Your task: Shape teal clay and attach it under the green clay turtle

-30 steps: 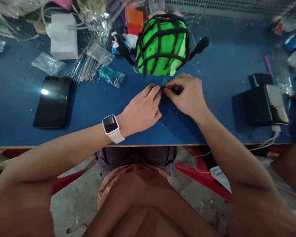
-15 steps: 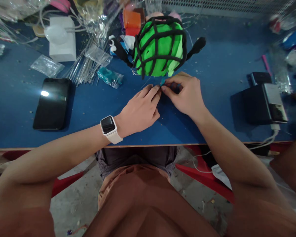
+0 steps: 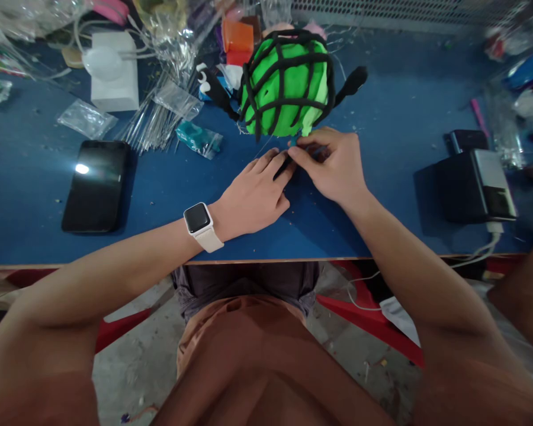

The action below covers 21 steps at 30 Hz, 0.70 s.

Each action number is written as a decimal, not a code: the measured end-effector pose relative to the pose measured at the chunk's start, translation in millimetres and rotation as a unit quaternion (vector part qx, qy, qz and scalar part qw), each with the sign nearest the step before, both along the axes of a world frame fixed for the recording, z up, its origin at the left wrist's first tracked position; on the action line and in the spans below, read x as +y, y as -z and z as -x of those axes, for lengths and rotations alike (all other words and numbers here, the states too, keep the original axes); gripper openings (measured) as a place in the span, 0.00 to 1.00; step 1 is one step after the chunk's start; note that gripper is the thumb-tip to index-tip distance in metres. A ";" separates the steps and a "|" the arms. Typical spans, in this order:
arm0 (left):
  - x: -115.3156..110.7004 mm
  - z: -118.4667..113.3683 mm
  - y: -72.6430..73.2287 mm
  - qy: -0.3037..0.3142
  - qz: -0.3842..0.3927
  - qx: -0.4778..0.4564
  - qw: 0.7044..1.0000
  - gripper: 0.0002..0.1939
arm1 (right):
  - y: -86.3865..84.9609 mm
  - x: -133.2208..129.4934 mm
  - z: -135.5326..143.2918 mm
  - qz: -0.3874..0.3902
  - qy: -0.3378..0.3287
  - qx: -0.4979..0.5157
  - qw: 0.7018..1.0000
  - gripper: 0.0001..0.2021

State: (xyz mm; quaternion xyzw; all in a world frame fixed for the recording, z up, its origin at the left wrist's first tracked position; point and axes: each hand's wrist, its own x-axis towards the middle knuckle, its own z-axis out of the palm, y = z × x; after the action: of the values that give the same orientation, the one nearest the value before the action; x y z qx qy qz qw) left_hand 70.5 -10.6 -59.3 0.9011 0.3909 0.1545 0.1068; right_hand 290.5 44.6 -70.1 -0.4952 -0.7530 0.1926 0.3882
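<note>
A bright green rounded clay-like model [image 3: 288,89], crossed by black strips and with a black arm-like piece on each side, stands on the blue table [image 3: 173,183]. Just below it, my right hand [image 3: 335,165] pinches a small teal piece [image 3: 293,142] between thumb and forefinger. My left hand [image 3: 255,189] lies palm down on the table, fingers stretched out, its fingertips close to my right thumb. Something dark shows between those fingers, too small to name. A watch [image 3: 198,219] is on my left wrist.
A black phone [image 3: 96,186] lies at left, near thin wires [image 3: 148,118] and a teal packet [image 3: 199,139]. A white box [image 3: 114,89] and orange cup [image 3: 238,35] stand further back. At right are a dark box-shaped device [image 3: 466,186] with white cables and a pink stick [image 3: 479,116].
My left hand has slid slightly right and its fingers have spread a little. My right thumb has shifted slightly up and left beside the teal piece. The green model stays in place.
</note>
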 end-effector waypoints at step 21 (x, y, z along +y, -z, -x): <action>1.8 -4.5 -2.0 -0.012 0.005 0.004 1.000 0.33 | 7.6 5.7 -6.3 -0.008 -0.004 0.000 1.000 0.20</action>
State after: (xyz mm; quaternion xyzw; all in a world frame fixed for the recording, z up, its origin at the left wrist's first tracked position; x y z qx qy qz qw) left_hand 75.0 -8.8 -57.3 0.8965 0.4025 0.1507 0.1079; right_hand 296.7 50.3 -77.8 -0.4887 -0.7569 0.1879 0.3911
